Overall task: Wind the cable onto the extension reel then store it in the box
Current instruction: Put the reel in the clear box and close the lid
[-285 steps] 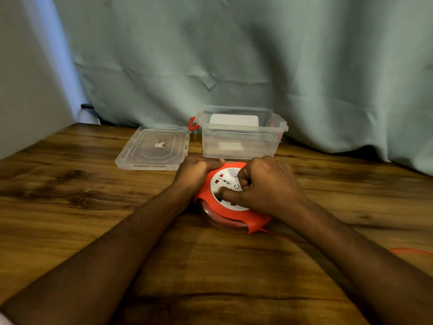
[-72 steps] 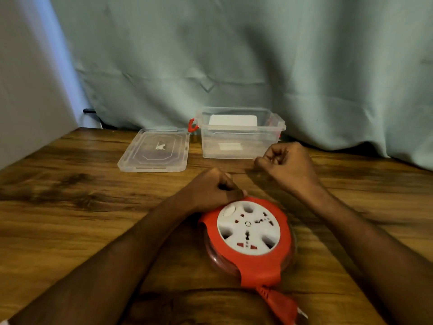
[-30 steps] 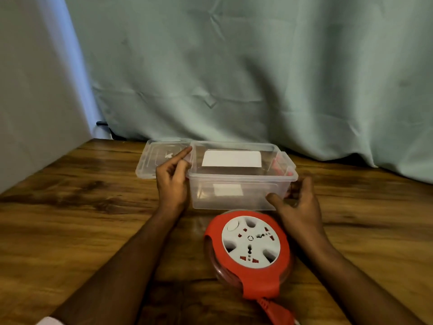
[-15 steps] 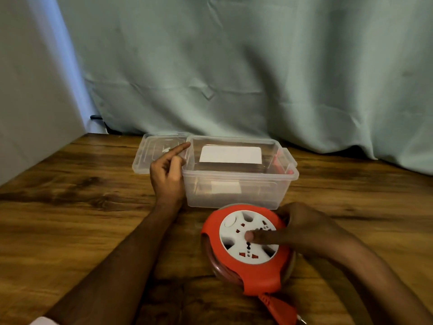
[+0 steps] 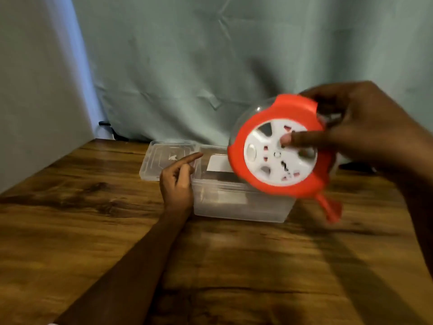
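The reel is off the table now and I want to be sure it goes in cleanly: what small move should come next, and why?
Probably lower the reel into the open box. The right hand holds it tilted in the air above the box's right end, with the red plug dangling outside the rim, so level it and tuck the plug in. The left hand rests against the box's left wall, steadying it.

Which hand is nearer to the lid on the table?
Left. The left hand rests at the box beside the lid, its forefinger over it. The right hand holds the reel up, far right.
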Tool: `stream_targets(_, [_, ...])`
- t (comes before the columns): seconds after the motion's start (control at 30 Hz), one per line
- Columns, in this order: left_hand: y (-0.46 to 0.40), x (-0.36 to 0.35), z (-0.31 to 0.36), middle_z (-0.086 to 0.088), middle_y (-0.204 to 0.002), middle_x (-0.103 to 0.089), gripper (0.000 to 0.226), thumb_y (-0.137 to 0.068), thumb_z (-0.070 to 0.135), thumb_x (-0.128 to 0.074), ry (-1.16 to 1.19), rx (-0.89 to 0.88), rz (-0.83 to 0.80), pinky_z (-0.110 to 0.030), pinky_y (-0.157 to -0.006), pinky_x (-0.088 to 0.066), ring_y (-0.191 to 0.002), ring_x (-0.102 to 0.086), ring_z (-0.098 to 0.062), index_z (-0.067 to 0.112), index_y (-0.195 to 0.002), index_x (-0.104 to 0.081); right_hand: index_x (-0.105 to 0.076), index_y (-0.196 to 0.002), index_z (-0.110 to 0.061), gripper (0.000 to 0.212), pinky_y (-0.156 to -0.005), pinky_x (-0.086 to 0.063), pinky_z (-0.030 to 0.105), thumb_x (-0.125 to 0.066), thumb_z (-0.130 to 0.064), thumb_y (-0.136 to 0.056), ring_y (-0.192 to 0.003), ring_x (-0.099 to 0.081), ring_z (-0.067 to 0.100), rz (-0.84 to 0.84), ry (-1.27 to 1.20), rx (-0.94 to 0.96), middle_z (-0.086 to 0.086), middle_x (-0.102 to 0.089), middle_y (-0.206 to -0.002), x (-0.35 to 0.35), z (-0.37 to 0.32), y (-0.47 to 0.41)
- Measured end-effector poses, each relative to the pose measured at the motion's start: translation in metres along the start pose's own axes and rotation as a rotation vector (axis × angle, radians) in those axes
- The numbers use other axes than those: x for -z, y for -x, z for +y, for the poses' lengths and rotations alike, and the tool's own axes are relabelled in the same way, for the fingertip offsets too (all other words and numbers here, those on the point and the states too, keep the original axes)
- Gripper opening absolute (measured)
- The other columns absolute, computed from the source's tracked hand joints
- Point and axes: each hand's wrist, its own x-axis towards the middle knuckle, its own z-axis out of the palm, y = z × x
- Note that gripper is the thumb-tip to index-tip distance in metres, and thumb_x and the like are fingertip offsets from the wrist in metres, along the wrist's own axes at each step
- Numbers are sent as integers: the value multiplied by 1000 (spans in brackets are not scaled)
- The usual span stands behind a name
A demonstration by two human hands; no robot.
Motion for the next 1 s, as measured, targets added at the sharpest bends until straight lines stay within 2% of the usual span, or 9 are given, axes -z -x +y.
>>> stream_targets(0.07, [-2,-2,0,9,-82,-74,45,-100,13,-45,1,85,35,-68,-82,-56,-85,-63,-47,40,-96,-81,-70,-129,-29,71,-95,-56,37,-96,-31,-63,-103,-68,13,28,106,66,-12,-70,-112,10,-16,-27])
stream_targets(0.13, [1,-2,0,4,-85,-75,42,-101,13,-44,-20,36,13,-63,-82,-58,-86,-63,-46,33,-103,-81,-63,-141,-25,77,-93,-50,35,-92,-32,-70,-111,-59,14,-2,236,110,-7,-64,-122,7,-21,-53])
stream_targets(0.27, [-1,0,0,5,-121,-75,48,-94,23,-39,-66,-30,-46,-36,-91,-57,-101,-70,-10,14,-128,-72,-71,-133,-21,68,-92,-52,32,-95,-34,-71,-110,-69,23,-187,401,178,1,-71,-108,-36,-6,-94])
stream_targets(0.37, [-3,1,-1,3,-133,-69,54,-89,26,-37,-127,-5,-25,-37,-108,-51,-124,-62,-11,16,-131,-69,-72,-132,-17,65,-98,-56,36,-96,-26,-72,-105,-72,21,-378,327,137,2,-76,-113,-75,22,-107])
stream_targets(0.53, [0,-3,1,0,-108,-70,46,-79,44,-37,-99,146,53,-52,-90,-56,-101,-66,-25,32,-115,-63,-69,-131,-15,59,-90,-63,37,-92,-23,-77,-106,-73,21,-477,110,31,4,-75,-117,-113,66,-106])
stream_targets(0.67, [2,-4,6,0,-90,-61,33,-81,34,-38,-117,119,98,-49,-79,-52,-83,-58,-23,18,-103,-55,-61,-130,-19,53,-74,-65,27,-86,-15,-84,-98,-75,21,-496,-73,-55,7,-73,-116,-120,91,-99])
stream_targets(0.8, [2,-5,4,-8,-94,-61,26,-83,28,-37,-155,88,86,-45,-75,-49,-82,-57,-25,16,-99,-54,-63,-139,-23,61,-100,-59,43,-88,-30,-83,-109,-68,15,-398,86,66,-2,-70,-127,-130,103,-91])
stream_targets(0.9, [1,-3,0,0,-93,-59,25,-90,29,-42,-241,77,56,-42,-79,-50,-91,-60,-31,16,-107,-55,-76,-123,-30,51,-92,-59,40,-86,-53,-79,-103,-65,11,-166,338,126,-12,-68,-121,-127,93,-87])
stream_targets(1.0, [-1,-1,-3,-3,-82,-60,31,-79,44,-36,-179,87,83,-55,-76,-54,-82,-59,-35,22,-92,-54,-82,-98,-26,28,-74,-56,28,-77,-51,-89,-77,-65,8,233,291,155,-7,-77,-99,-119,75,-67])
